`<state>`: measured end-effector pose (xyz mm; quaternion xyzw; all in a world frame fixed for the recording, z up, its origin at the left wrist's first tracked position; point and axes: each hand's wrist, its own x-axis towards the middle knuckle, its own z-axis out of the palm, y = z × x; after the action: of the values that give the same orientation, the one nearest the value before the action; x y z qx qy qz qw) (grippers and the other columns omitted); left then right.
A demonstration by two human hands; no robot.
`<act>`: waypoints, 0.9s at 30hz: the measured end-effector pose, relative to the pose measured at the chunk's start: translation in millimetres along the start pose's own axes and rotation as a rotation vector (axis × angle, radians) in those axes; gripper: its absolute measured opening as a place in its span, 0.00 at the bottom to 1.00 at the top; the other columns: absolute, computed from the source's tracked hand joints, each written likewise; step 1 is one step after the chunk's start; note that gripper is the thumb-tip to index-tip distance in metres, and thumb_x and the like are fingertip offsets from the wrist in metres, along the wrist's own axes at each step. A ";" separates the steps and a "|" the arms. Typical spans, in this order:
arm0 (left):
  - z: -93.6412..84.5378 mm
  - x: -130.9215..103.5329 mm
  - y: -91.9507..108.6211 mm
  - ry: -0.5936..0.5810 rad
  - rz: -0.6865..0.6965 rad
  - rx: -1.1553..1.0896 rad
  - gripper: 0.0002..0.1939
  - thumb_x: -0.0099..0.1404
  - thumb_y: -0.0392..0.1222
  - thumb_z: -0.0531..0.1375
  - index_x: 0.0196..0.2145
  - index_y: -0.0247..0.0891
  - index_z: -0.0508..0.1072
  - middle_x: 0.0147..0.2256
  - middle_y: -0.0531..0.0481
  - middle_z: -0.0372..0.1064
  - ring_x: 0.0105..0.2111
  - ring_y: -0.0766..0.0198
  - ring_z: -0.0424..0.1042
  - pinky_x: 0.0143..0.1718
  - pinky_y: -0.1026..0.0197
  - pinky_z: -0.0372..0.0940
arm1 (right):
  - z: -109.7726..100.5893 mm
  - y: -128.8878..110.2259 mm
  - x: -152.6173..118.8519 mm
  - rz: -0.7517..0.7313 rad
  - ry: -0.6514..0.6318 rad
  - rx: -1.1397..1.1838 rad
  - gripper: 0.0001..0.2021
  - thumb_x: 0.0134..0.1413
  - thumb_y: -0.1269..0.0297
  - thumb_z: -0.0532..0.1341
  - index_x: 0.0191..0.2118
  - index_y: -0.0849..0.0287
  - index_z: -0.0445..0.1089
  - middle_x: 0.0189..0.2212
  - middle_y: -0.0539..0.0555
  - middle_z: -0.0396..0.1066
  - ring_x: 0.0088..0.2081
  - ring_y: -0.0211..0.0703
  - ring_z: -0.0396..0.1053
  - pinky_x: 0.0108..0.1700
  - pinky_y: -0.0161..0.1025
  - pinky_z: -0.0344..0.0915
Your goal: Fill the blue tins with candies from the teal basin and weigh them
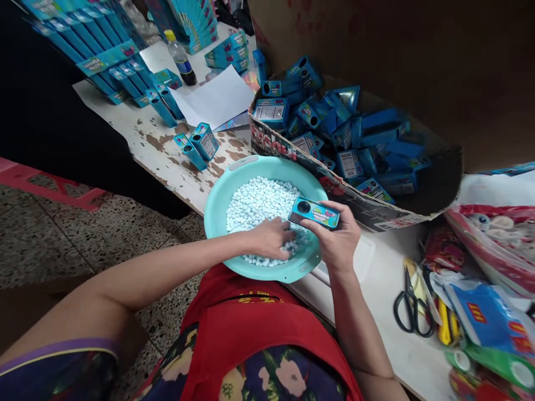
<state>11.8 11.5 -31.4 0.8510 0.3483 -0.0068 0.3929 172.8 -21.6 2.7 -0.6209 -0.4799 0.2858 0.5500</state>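
Observation:
A wide turquoise basin [215,223] holds a heap of small pale white candies [263,203]. My left hand [273,239] reaches into the heap, its fingers curled among the pieces and the fingertips partly hidden. Over the basin's right side, my right hand [340,234] grips a small blue candy box [315,213] between thumb and fingers. The box is tilted, with a dark round hole at its left end and printed lettering facing up.
A large cardboard box [292,161] full of similar blue boxes [351,164] stands behind the basin. Two more boxes [204,142] stand on the worn table [161,167], near paper [219,97] and a bottle [181,58]. Scissors [412,309] lie at right.

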 end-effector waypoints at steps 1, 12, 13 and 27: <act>-1.2 -7.2 -4.5 -0.025 0.001 0.110 0.19 0.54 0.45 0.60 0.45 0.40 0.74 0.47 0.38 0.69 0.49 0.42 0.65 0.50 0.46 0.61 | 0.9 0.6 0.0 0.006 -0.001 -0.001 0.23 0.35 0.55 0.74 0.40 0.54 0.72 0.36 0.50 0.75 0.36 0.44 0.73 0.41 0.42 0.71; -46.7 -30.2 -12.7 0.552 -0.350 -0.839 0.08 0.53 0.43 0.63 0.30 0.40 0.68 0.18 0.58 0.58 0.15 0.71 0.57 0.16 0.67 0.49 | 16.1 12.0 -4.7 0.031 -0.224 -0.140 0.24 0.36 0.50 0.74 0.41 0.54 0.73 0.38 0.51 0.75 0.38 0.47 0.73 0.45 0.44 0.68; -48.9 -29.0 -4.9 0.623 -0.274 -1.004 0.09 0.53 0.44 0.63 0.30 0.40 0.67 0.19 0.58 0.60 0.15 0.71 0.58 0.15 0.68 0.50 | 18.8 11.8 -5.4 0.020 -0.249 -0.162 0.24 0.37 0.50 0.74 0.41 0.54 0.73 0.38 0.52 0.75 0.39 0.48 0.73 0.45 0.45 0.67; -52.2 -8.1 27.6 0.966 -0.009 -1.470 0.13 0.57 0.46 0.64 0.31 0.40 0.63 0.21 0.60 0.61 0.20 0.71 0.68 0.23 0.67 0.65 | 28.5 -6.3 -15.8 -0.006 -0.354 -0.157 0.23 0.40 0.51 0.73 0.42 0.55 0.73 0.37 0.51 0.76 0.38 0.47 0.73 0.43 0.42 0.66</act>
<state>8.5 29.5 25.3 0.2909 0.3961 0.5783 0.6512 140.0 -24.7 -0.6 -0.6004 -0.5917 0.3506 0.4081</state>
